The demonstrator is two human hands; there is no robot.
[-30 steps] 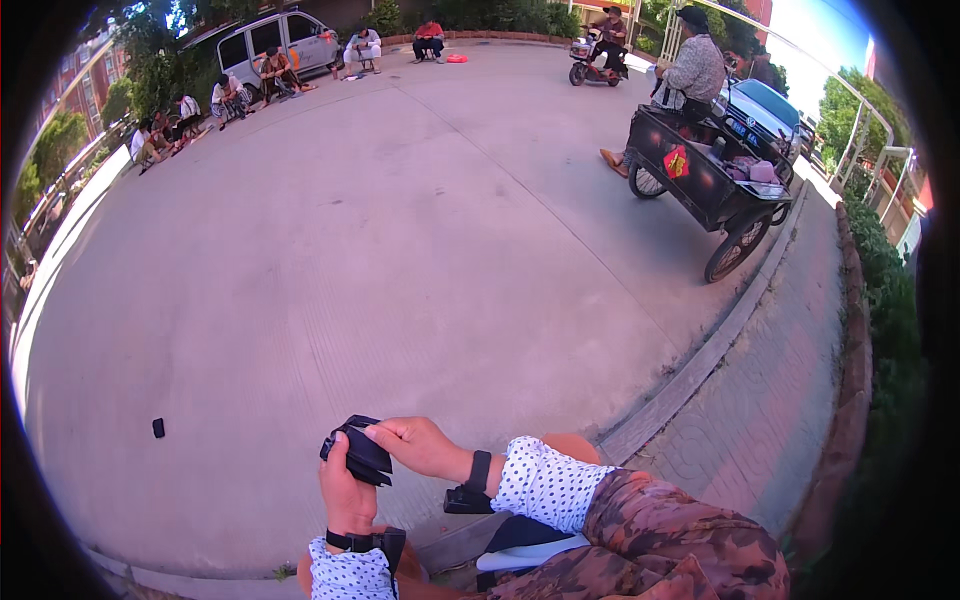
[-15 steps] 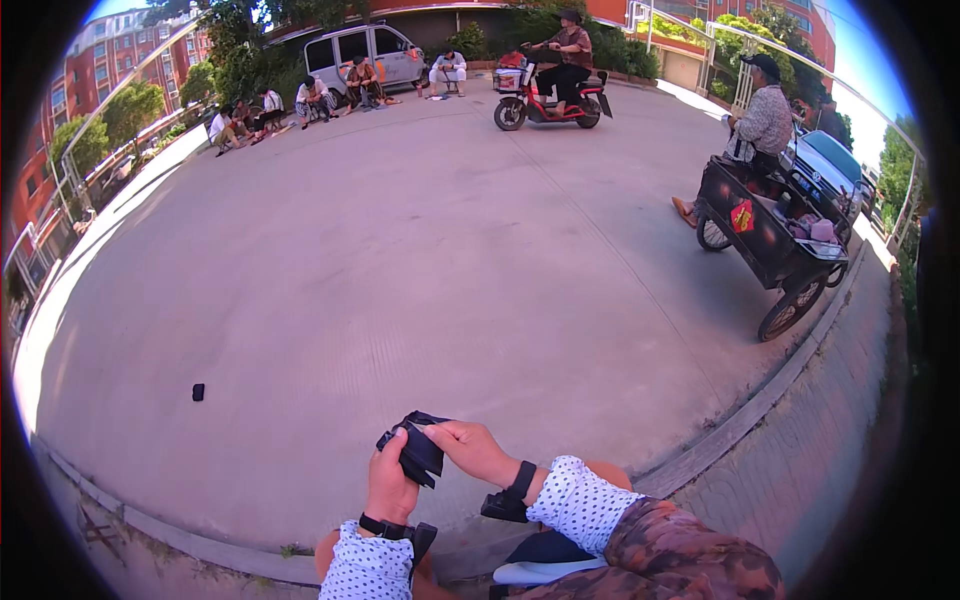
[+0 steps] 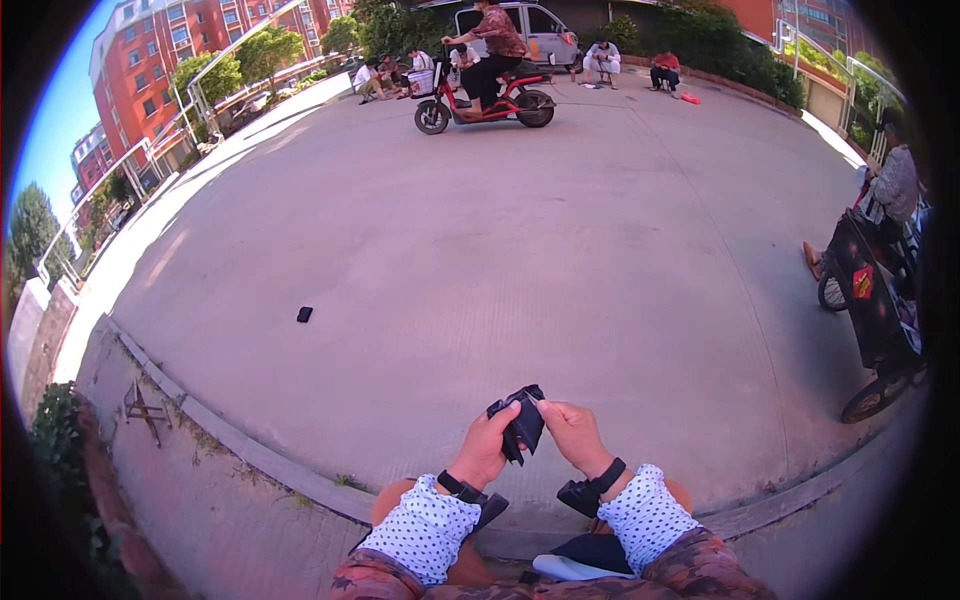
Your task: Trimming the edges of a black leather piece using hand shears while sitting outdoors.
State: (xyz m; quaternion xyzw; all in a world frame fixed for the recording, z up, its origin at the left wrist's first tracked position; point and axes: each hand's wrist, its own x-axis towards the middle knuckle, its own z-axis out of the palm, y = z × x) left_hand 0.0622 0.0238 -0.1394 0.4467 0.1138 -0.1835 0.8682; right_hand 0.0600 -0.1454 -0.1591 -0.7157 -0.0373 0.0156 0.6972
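Note:
My left hand grips a black folded piece of cloth in front of me, thumb on top and fingers behind. Its lower edge hangs in uneven points. At the cloth's upper right edge my right hand is closed in a pinch. A thin pale line shows by those fingertips; whether it is a separate thing is too small to tell. Both wrists wear black straps with a dark block, above white dotted cuffs.
A small black object lies on the concrete. Low kerb runs in front of me; a small folding stool stands left. Someone rides a red electric scooter across the far side. Seated people, a van and a black cargo tricycle surround the yard.
The view has swung left, so the tricycle sits nearer the right rim. The scooter has moved left. My right hand has shifted from over the cloth to its right edge.

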